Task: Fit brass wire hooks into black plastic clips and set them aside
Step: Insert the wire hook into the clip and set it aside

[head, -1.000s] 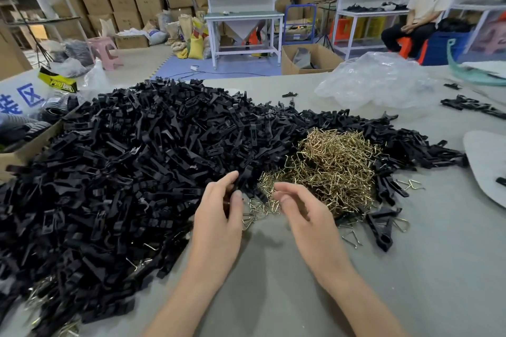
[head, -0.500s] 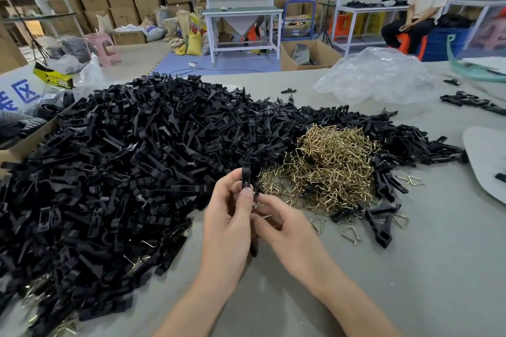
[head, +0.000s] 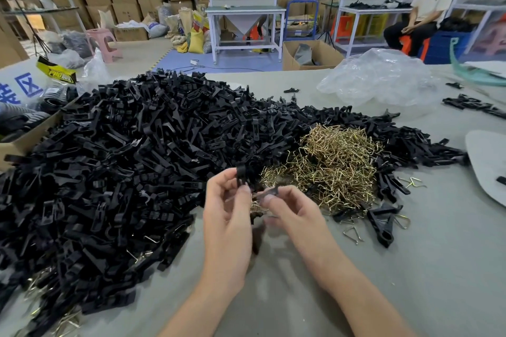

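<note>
A huge heap of black plastic clips (head: 131, 161) covers the left and middle of the grey table (head: 410, 282). A mound of brass wire hooks (head: 334, 164) lies to its right. My left hand (head: 230, 216) holds one black clip (head: 242, 174) upright between thumb and fingers, just in front of the heap. Close beside it, my right hand (head: 290, 210) pinches a second black clip piece (head: 269, 192) lying sideways. The two pieces almost meet between my hands. Motion blur hides whether a hook is in my fingers.
Loose clips (head: 382, 223) and single hooks (head: 353, 234) lie right of my hands. A crumpled clear plastic bag (head: 380, 79) sits at the back right, a white board (head: 490, 164) at the right edge. A cardboard box (head: 24, 139) borders the heap on the left. A seated person (head: 427, 13) is beyond the table.
My hands came together from the edge of the piles and lifted slightly. The left hand raised a black clip, and the right hand now pinches a second black piece next to it.
</note>
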`<state>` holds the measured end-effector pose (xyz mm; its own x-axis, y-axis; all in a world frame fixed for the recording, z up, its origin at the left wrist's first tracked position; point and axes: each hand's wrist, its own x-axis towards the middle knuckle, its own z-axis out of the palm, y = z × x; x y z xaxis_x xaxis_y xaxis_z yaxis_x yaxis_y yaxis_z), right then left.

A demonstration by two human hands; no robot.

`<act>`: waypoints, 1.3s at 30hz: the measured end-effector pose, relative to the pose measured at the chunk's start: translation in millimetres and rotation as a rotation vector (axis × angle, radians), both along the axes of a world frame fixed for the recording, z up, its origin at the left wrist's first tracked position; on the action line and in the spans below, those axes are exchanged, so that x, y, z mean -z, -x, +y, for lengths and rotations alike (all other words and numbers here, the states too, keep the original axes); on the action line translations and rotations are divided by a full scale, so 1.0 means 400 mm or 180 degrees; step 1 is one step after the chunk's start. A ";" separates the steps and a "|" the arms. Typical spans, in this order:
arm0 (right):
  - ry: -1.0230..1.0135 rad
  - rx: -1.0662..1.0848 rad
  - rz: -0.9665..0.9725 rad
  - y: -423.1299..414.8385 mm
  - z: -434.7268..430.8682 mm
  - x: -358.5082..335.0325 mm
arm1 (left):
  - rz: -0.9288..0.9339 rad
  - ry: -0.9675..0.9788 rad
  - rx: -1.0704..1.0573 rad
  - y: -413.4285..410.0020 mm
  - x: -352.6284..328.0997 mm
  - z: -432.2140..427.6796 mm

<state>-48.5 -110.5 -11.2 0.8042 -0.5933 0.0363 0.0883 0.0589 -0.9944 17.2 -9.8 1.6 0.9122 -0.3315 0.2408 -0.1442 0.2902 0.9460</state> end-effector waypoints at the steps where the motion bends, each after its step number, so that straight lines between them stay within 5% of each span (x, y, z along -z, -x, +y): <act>1: -0.0136 0.0114 0.0071 0.001 -0.008 0.001 | 0.0139 0.0086 -0.0026 -0.005 0.000 0.003; 4: -0.0503 0.0460 -0.0047 0.005 -0.036 -0.003 | 0.0528 0.0291 0.0334 0.006 -0.002 0.015; 9: -0.0509 0.0899 -0.0169 0.012 -0.063 -0.002 | 0.0455 -0.0351 0.1269 0.043 0.015 0.007; 14: -0.0331 0.0804 -0.0156 0.016 -0.059 -0.001 | -0.0729 -0.1421 0.0270 -0.002 0.021 0.001; 20: -0.0445 0.0405 -0.0265 0.022 -0.049 -0.005 | -0.0811 -0.1328 -0.0268 -0.028 0.008 0.023; 29: -0.0114 -0.0206 -0.0318 0.027 -0.036 -0.015 | 0.0218 -0.0741 0.0859 -0.012 -0.015 0.023; 39: -0.0271 -0.0310 -0.0287 0.028 -0.036 -0.007 | 0.1693 0.0071 0.1324 -0.029 -0.025 0.013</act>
